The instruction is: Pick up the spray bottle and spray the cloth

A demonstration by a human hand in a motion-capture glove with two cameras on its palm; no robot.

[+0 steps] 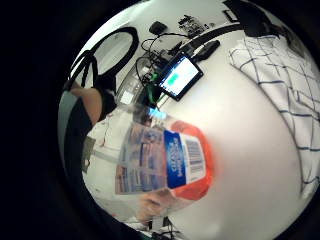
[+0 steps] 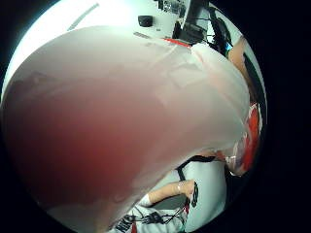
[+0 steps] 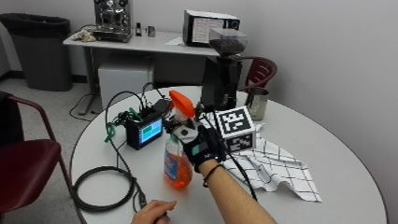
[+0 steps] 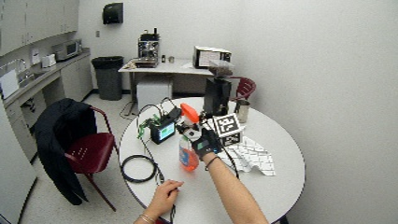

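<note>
A clear spray bottle with orange liquid and an orange trigger head stands upright at the middle of the round white table. My gloved right hand grips the bottle's neck just under the head. The bottle's base seems to hang just above the tabletop. The bottle's labelled body fills much of the little finger side palm view, and its pale wall fills the thumb side palm view. A white cloth with a dark grid pattern lies flat on the table, just right of the bottle.
A small black device with a lit screen stands left of the bottle, with cables and a coiled black cord beside it. A black grinder and a metal cup stand behind. The bare left hand rests at the near edge.
</note>
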